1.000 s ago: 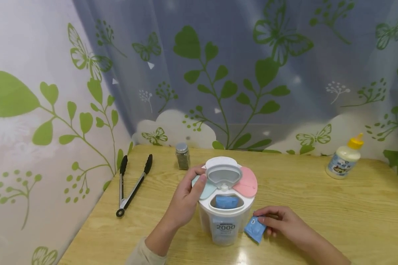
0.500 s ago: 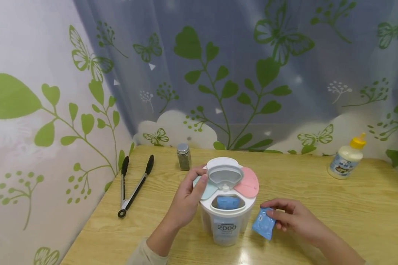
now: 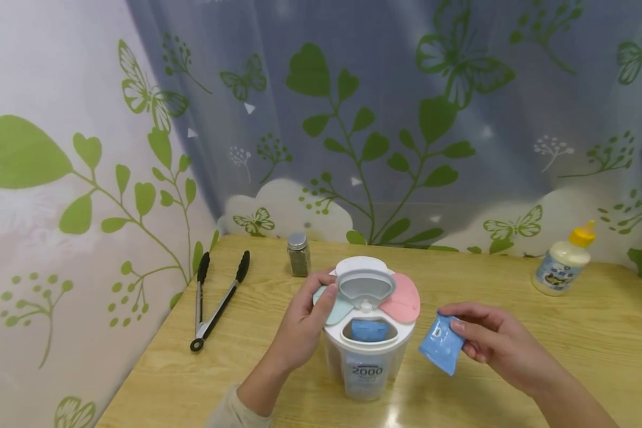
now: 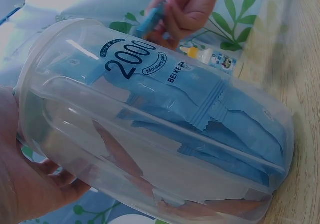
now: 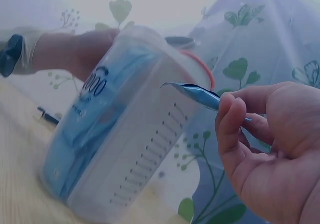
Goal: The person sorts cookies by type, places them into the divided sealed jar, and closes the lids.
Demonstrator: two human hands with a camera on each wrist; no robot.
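A clear storage container [image 3: 366, 371] with a white, mint and pink top stands on the table. Its front flap [image 3: 365, 288] is raised, and blue packets [image 3: 370, 330] show in the opening. My left hand [image 3: 305, 330] grips the container's upper left side, thumb on the mint lid. Through the wall in the left wrist view, several blue packets [image 4: 200, 119] fill one compartment. My right hand [image 3: 505, 345] pinches a blue sachet [image 3: 443, 343] by its upper corner, in the air to the right of the container. The right wrist view shows this sachet [image 5: 197, 94] edge-on.
Tongs [image 3: 214, 309] with black tips lie spread at the left of the wooden table [image 3: 278, 392]. A small jar [image 3: 298, 255] with a metal lid stands behind the container. A yellow-capped bottle [image 3: 562, 264] is at the back right. A leaf-patterned curtain [image 3: 385, 178] hangs behind.
My right hand has lifted the blue sachet and carried it right, away from the container's side. The left hand keeps its hold, and the container stays in place.
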